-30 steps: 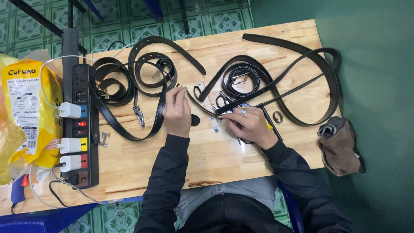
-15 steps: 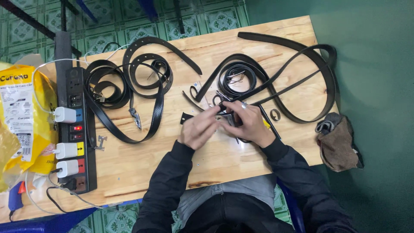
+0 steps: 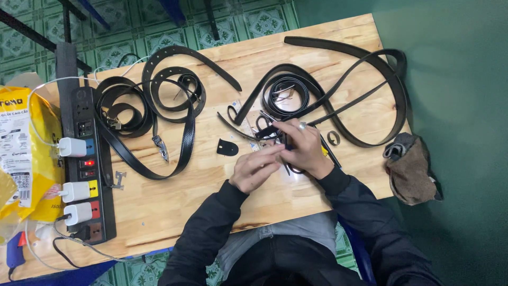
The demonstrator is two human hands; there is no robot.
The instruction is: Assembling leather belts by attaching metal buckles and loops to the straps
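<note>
My two hands meet at the middle of the wooden table (image 3: pixel 174 212). My right hand (image 3: pixel 306 149), with a ring on one finger, is closed on the end of a thin black strap (image 3: pixel 267 132) that comes from the coiled belts (image 3: pixel 288 95) behind it. My left hand (image 3: pixel 256 169) pinches the same strap with its fingertips, just under the right hand's fingers. What lies beneath the hands is hidden. A small black leather tab (image 3: pixel 227 148) lies loose a little to the left of my left hand.
More black belts (image 3: pixel 153 111) are coiled at the left. A long belt (image 3: pixel 370 69) loops at the right, with a small loop ring (image 3: pixel 333 137) beside it. A black power strip (image 3: pixel 87 169) with white chargers, a yellow bag (image 3: pixel 24 153) and a brown cloth (image 3: pixel 413 164) sit at the edges.
My left hand has left the belts at the left and moved right, joining my right hand on the strap. The right hand has stayed in about the same place.
</note>
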